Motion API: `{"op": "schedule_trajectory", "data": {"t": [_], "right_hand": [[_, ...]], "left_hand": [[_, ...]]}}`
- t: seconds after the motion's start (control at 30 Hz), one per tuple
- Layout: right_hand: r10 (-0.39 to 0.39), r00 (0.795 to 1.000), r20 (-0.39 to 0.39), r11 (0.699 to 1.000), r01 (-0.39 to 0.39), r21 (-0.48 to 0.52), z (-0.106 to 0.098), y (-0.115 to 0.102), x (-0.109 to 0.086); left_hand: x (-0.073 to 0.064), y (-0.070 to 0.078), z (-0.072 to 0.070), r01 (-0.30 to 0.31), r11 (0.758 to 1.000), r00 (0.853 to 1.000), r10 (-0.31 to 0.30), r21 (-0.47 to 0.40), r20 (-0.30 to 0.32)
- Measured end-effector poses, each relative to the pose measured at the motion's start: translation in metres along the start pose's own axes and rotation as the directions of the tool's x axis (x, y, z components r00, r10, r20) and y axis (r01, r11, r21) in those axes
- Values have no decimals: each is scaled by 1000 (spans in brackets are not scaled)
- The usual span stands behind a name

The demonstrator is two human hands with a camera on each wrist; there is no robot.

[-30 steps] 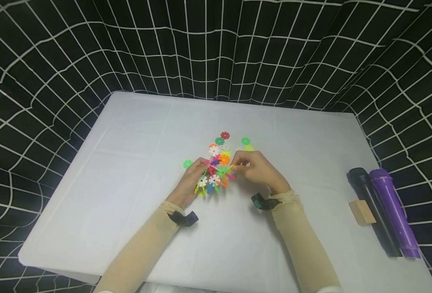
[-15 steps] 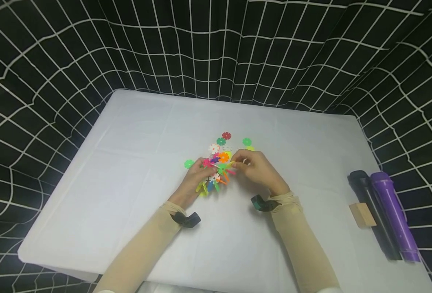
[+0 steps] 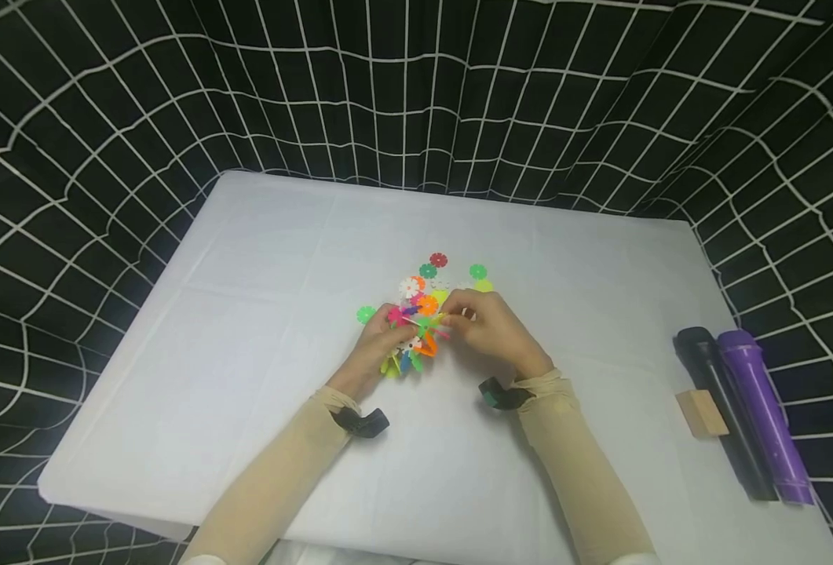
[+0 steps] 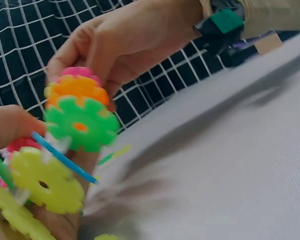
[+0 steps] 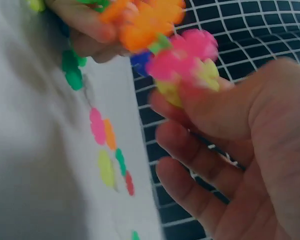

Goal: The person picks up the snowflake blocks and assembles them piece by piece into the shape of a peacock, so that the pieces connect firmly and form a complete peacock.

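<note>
Black cloth (image 3: 402, 94) with a white grid encloses the station at the back and on both sides. Beneath, a white-covered table (image 3: 282, 259); a black tube (image 3: 727, 416) and a purple tube (image 3: 768, 416) lie side by side near its right edge (no hand near them).

Left hand (image 3: 376, 345): thumb and fingers clamped on a cluster (image 3: 424, 326) of many-coloured slotted discs, over the table's middle. Right hand (image 3: 490, 326): thumb and forefinger pinching a yellow disc (image 5: 168, 92) at the cluster's right side, other fingers loosely bent.

Progress judged well advanced: numerous discs joined. Remaining unjoined: several, including a red disc (image 3: 439, 260) and a dark green disc (image 3: 428, 271) beyond the hands, and a bright green disc (image 3: 366, 315) beside the left hand. Whether the yellow disc is fully slotted cannot be told (blurred).

Compared with half a second earlier: both grips unchanged, loose discs in place; right hand slightly nearer the left, cluster apparently tilted a little.
</note>
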State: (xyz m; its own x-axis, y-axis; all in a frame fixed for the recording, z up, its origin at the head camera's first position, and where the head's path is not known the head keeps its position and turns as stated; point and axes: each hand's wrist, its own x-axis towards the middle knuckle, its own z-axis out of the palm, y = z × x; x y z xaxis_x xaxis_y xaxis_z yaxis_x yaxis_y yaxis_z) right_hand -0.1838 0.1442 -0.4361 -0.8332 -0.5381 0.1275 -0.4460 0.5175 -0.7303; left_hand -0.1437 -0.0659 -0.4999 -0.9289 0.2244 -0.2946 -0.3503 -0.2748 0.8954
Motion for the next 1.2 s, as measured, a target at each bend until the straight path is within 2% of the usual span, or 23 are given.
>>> {"op": "schedule_trajectory", "data": {"t": [0.17,0.27,0.53,0.67,0.77,0.93,1.07,1.2], "right_hand": [[67,998,1,997,-67,37,2,6,1],[120,993,10,990,-120,76,1,10,1],[194,981,30,969,-196,147,-1,10,2],[216,973,78,962,-226,154,-4,11,3],[264,961,84,953,-273,128,-9,15,1],[360,933,27,932,-361,23,-16,27,-1],[389,920,42,921,-388,-43,-15,36,-3],[408,913,2,903,-403,-150,-12,43,-2]], "left_hand": [[1,0,1,12,998,1000,-11,-65,8],[0,1,0,25,998,1000,-24,-65,16],[-1,3,0,132,990,990,-134,-49,-35],[0,3,1,121,989,992,-123,-86,-11],[0,3,1,122,987,992,-123,-102,-5],[-1,3,0,138,981,989,-143,-139,-25],[-2,4,-1,141,977,989,-147,-162,-25],[-2,4,-1,134,974,991,-137,-180,-5]]}}
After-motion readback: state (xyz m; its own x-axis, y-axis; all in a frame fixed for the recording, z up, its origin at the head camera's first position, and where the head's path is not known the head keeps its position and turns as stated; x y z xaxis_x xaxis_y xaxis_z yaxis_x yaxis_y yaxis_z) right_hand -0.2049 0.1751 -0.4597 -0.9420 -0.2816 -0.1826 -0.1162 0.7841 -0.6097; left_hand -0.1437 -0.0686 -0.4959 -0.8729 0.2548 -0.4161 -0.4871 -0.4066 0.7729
